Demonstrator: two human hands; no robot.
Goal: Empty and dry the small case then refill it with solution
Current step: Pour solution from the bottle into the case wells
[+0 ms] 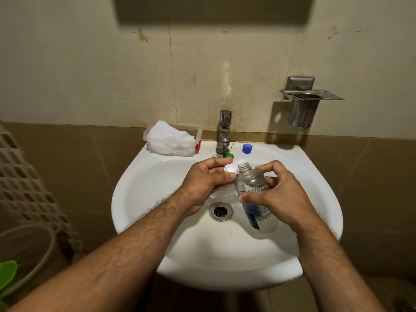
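White plastic small case [231,168] pinched in the left hand [208,184] over the sink [157,176], wells facing up.
The right hand [279,194] fingers curl round one clear, uncapped solution bottle [253,194], its long axis tilted, neck pointing up-left at the case. Behind, one green cap [228,156] and one blue cap [247,148] sit near the metal tap [224,131].

Case [231,168] largely hidden behind left hand [208,183]; bottle [253,194] label unreadable; green object [7,274], possibly plastic, cropped.
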